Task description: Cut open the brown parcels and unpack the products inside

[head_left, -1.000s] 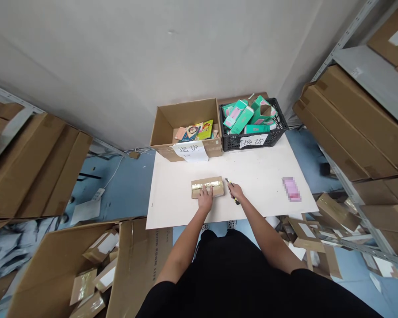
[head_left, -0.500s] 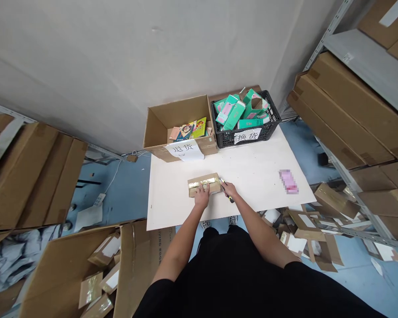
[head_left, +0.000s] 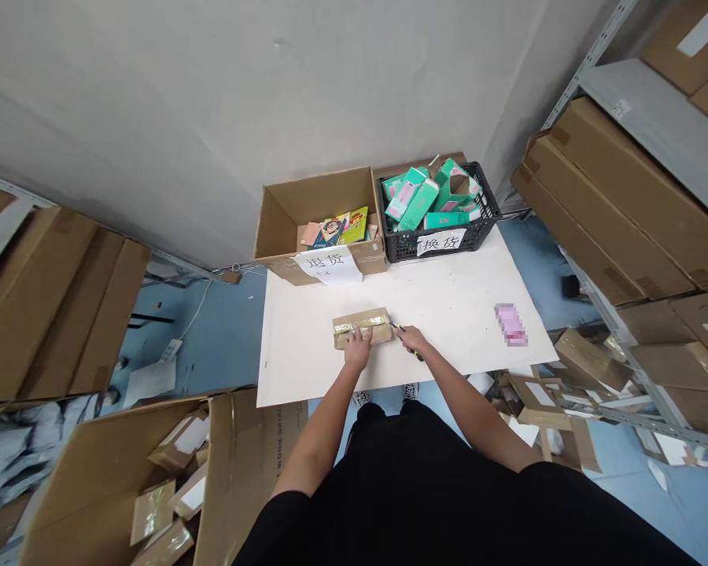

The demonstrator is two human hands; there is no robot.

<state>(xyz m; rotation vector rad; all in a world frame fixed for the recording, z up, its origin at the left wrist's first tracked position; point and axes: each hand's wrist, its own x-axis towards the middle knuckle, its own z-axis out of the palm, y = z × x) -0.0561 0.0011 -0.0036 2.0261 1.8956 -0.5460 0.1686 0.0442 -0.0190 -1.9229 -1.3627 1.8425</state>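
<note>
A small cardboard box (head_left: pixel 363 317) closed with shiny tape lies on the white table (head_left: pixel 307 369). My left hand (head_left: pixel 357 348) holds it down at its near side, fingers over the top. In my right hand (head_left: pixel 412 338) is a utility knife (head_left: pixel 414 353) with a black and yellow handle, gripped by closed fingers. Its tip touches or nearly touches the box's right end, by the tape; the exact contact is too small to make out.
Behind stand an open carton (head_left: pixel 318 196) with booklets and a black crate (head_left: pixel 472 236) of green boxes. A blurred pink item (head_left: pixel 510 324) lies at the table's right. A large carton (head_left: pixel 224 472) of parcels is at lower left; loaded shelves (head_left: pixel 654 94) flank the table.
My right hand and the knife have shifted slightly right, and the knife's angle has changed a little. The left hand stays on the box. The whole view has moved slightly.
</note>
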